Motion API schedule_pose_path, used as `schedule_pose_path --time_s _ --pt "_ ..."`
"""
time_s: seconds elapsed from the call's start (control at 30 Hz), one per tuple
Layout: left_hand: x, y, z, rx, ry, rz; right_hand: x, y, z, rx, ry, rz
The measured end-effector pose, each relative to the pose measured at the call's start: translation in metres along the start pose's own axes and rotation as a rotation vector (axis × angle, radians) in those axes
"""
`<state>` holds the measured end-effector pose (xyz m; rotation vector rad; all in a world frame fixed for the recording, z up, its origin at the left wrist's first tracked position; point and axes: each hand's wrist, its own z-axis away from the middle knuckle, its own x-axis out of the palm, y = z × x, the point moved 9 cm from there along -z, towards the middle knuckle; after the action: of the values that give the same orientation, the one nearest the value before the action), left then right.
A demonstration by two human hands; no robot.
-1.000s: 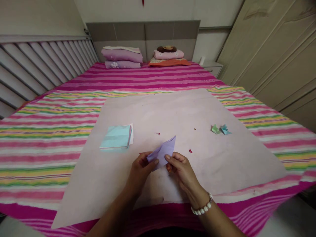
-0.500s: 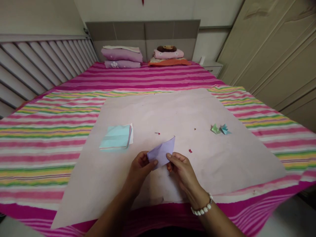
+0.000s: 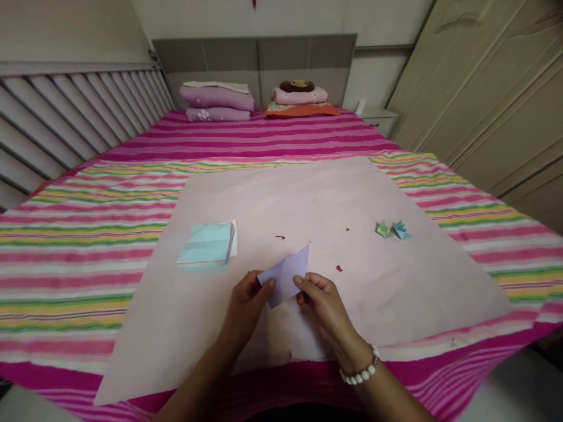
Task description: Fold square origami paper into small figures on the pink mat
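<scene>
A folded lilac paper [image 3: 287,274] is held just above a large pale pink sheet [image 3: 308,205] spread over the striped bed. My left hand [image 3: 246,305] pinches its left corner between thumb and fingers. My right hand [image 3: 323,308], with a white bead bracelet at the wrist, pinches the paper's lower right edge. The paper's pointed tip slants up and to the right. A stack of light blue square papers [image 3: 207,244] lies to the left of my hands.
Two small folded paper figures, one green [image 3: 384,230] and one blue [image 3: 400,230], sit at the right of the sheet. Tiny red scraps [image 3: 339,268] dot the sheet. Folded bedding [image 3: 216,101] and pillows [image 3: 301,99] are stacked at the headboard. A wardrobe [image 3: 492,88] stands to the right.
The lilac paper has dropped slightly and now looks flatter and more folded between my fingers. Both hands stay in almost the same place.
</scene>
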<state>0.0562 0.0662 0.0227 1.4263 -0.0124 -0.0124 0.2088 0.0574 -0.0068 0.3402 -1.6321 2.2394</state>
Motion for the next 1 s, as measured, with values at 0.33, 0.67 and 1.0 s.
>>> schedule_pose_path --time_s 0.33,0.67,1.0 --pt "0.009 0.029 0.015 0.348 -0.428 -0.426 -0.001 -0.001 0.0 0.01 0.0 -0.006" --pt "0.006 0.03 0.002 0.281 -0.322 -0.329 0.008 -0.002 0.003 -0.004 -0.112 0.09" --pt "-0.005 0.019 -0.005 0.114 -0.149 -0.196 0.019 -0.001 0.006 -0.013 -0.238 0.16"
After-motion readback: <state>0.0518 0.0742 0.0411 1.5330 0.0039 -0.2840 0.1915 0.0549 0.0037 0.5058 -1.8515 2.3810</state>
